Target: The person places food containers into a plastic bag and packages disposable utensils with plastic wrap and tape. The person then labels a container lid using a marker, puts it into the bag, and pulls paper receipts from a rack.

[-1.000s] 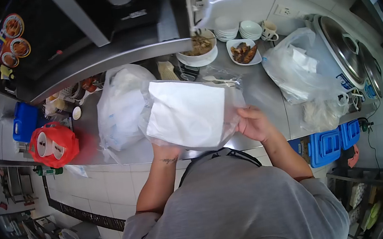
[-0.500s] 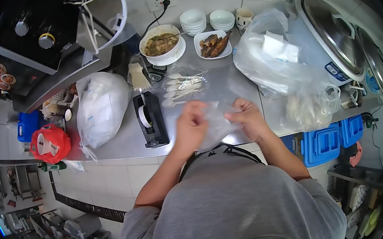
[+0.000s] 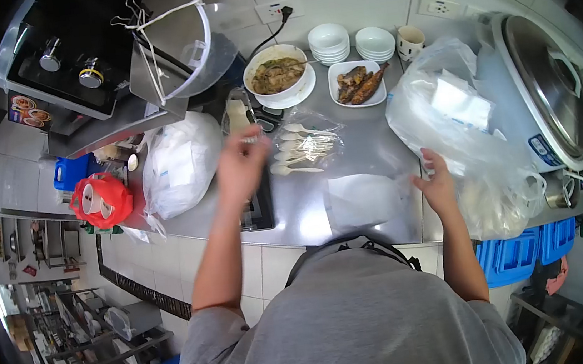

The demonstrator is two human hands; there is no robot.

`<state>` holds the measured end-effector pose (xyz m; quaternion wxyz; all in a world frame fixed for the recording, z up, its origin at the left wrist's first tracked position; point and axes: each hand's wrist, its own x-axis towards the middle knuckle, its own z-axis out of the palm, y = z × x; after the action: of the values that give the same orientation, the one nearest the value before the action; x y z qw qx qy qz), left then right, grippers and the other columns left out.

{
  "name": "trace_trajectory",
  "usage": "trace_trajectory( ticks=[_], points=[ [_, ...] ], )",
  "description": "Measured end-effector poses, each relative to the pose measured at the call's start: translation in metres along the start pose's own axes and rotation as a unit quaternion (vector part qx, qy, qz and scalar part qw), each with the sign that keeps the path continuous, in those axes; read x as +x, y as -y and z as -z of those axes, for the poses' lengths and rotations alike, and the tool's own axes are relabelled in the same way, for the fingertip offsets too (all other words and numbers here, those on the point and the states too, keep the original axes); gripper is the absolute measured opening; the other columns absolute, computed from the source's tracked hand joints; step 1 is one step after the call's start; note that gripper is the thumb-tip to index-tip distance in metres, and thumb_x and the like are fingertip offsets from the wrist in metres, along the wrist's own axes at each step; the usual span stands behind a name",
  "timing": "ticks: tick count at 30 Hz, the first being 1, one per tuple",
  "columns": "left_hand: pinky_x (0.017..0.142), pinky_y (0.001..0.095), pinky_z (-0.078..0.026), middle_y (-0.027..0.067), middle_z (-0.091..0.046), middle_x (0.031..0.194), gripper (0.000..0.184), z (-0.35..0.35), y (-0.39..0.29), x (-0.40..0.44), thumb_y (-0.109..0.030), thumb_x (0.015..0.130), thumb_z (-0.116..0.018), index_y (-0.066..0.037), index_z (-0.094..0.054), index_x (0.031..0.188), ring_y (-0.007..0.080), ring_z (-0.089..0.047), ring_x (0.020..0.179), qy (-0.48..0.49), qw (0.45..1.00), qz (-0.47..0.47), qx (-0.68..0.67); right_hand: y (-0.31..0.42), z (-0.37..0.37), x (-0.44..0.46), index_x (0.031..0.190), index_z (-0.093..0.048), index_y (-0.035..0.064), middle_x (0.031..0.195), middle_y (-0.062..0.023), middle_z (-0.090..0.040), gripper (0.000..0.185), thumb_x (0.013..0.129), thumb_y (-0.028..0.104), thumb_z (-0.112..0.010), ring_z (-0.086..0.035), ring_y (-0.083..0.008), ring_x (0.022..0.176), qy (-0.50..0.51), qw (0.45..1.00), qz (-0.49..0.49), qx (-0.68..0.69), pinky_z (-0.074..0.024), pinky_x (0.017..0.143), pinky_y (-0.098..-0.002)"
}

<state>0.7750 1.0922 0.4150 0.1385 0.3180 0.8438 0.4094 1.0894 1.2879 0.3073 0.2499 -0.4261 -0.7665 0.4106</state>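
Note:
A clear flat plastic bag (image 3: 365, 199) lies on the steel counter in front of me. My left hand (image 3: 240, 162) is above the black tape dispenser (image 3: 260, 211), mostly covering it. Its fingers are bent and smeared by motion, so I cannot make out whether they hold anything. To the right of the flat bag, my right hand (image 3: 435, 183) has thumb and fingers apart, holding nothing. It is beside a large bag of white plastic (image 3: 416, 107). Pale disposable spoons (image 3: 307, 144) in clear wrap lie beyond the flat bag.
At the back stand a bowl of stew (image 3: 276, 76), a plate of fried fish (image 3: 359, 84), stacked white bowls (image 3: 328, 40) and a cup (image 3: 410, 40). Stuffed white bag (image 3: 181, 162) and red bag (image 3: 103, 200) are left. A large lidded cooker (image 3: 546, 81) stands right.
The clear bag that was between both hands now lies on the counter. My left hand has moved left and away from me to the tape dispenser; my right hand has moved right and opened.

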Motion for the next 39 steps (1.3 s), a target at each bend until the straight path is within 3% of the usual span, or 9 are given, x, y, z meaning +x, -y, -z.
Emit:
trace_trajectory(
  ticks=[3,5,8,10,13,22,32,36,39],
  points=[
    [0.048,0.0264,-0.045,0.0070,-0.064,0.084,0.027,0.037,0.064,0.073,-0.023,0.088,-0.058,-0.002,-0.061,0.103,0.0138,-0.061,0.062,-0.067,0.996,0.030,0.041,0.026,-0.021,0.021,0.105,-0.062,0.0062,0.097,-0.0090,-0.064,0.032,0.074,0.008,-0.067,-0.060,-0.0214,0.086,0.048,0.998,0.022,0.024,-0.0479,0.074,-0.0328],
    [0.044,0.0267,-0.045,0.0103,-0.065,0.081,0.029,0.033,0.109,0.118,-0.024,0.088,-0.057,0.000,-0.061,0.104,0.0148,-0.061,0.056,0.052,0.982,0.124,0.134,0.034,-0.056,0.047,0.101,-0.063,0.0055,0.098,-0.0146,-0.065,0.025,0.077,0.011,-0.063,-0.063,-0.0275,0.088,0.193,0.981,-0.008,0.028,-0.0482,0.076,-0.0366],
    [0.044,0.0310,-0.049,0.0152,-0.065,0.080,0.030,0.005,0.133,0.157,-0.021,0.088,-0.055,0.001,-0.060,0.107,0.0191,-0.064,0.055,0.206,0.956,0.210,0.006,0.024,-0.135,0.083,0.097,-0.065,0.0052,0.093,-0.0172,-0.065,0.021,0.080,0.011,-0.054,-0.063,-0.0327,0.087,0.200,0.966,0.110,-0.126,-0.0494,0.076,-0.0396],
    [0.045,0.0337,-0.051,0.0170,-0.065,0.081,0.029,-0.020,0.200,0.199,-0.017,0.086,-0.054,0.001,-0.060,0.108,0.0225,-0.065,0.058,0.172,0.967,0.030,0.187,0.035,-0.170,0.102,0.099,-0.066,0.0065,0.094,-0.0173,-0.064,0.024,0.079,0.009,-0.052,-0.061,-0.0345,0.087,0.168,0.957,0.120,-0.201,-0.0497,0.077,-0.0410],
    [0.050,0.0360,-0.053,0.0178,-0.065,0.082,0.028,-0.038,0.211,0.219,-0.013,0.083,-0.054,0.001,-0.061,0.107,0.0252,-0.066,0.062,0.088,0.933,-0.078,0.340,0.054,-0.193,0.117,0.095,-0.066,0.0072,0.095,-0.0151,-0.062,0.024,0.077,0.006,-0.051,-0.060,-0.0333,0.090,0.126,0.955,0.157,-0.219,-0.0494,0.079,-0.0431],
    [0.058,0.0352,-0.053,0.0152,-0.066,0.083,0.031,-0.038,0.197,0.211,-0.011,0.079,-0.058,-0.001,-0.060,0.108,0.0256,-0.066,0.067,-0.020,0.907,-0.153,0.392,0.085,-0.181,0.121,0.085,-0.064,0.0036,0.090,-0.0140,-0.060,0.016,0.071,0.003,-0.056,-0.058,-0.0319,0.089,0.111,0.915,0.221,-0.318,-0.0480,0.074,-0.0432],
    [0.067,0.0343,-0.052,0.0123,-0.066,0.083,0.035,-0.010,0.139,0.186,-0.010,0.074,-0.062,-0.004,-0.060,0.109,0.0259,-0.065,0.072,-0.094,0.898,-0.254,0.347,0.121,-0.063,0.056,0.088,-0.066,0.0015,0.083,-0.0131,-0.063,0.010,0.078,0.003,-0.064,-0.060,-0.0222,0.075,-0.039,0.995,0.091,-0.002,-0.0479,0.068,-0.0298],
    [0.064,0.0312,-0.050,0.0071,-0.063,0.074,0.043,0.001,0.111,0.151,-0.006,0.070,-0.067,-0.004,-0.056,0.112,0.0221,-0.064,0.068,-0.011,0.951,-0.144,0.272,0.129,-0.044,0.026,0.092,-0.068,0.0014,0.087,-0.0093,-0.064,0.014,0.080,-0.001,-0.065,-0.057,-0.0142,0.076,-0.118,0.973,0.086,0.181,-0.0461,0.069,-0.0244],
    [0.058,0.0276,-0.051,0.0060,-0.061,0.072,0.047,0.011,0.044,0.102,0.002,0.071,-0.065,-0.002,-0.053,0.116,0.0169,-0.064,0.066,0.006,0.996,-0.060,0.058,0.146,-0.058,0.003,0.094,-0.069,0.0015,0.089,-0.0085,-0.065,0.015,0.079,-0.001,-0.066,-0.058,-0.0144,0.077,-0.132,0.958,0.107,0.229,-0.0463,0.070,-0.0245]
  ],
)
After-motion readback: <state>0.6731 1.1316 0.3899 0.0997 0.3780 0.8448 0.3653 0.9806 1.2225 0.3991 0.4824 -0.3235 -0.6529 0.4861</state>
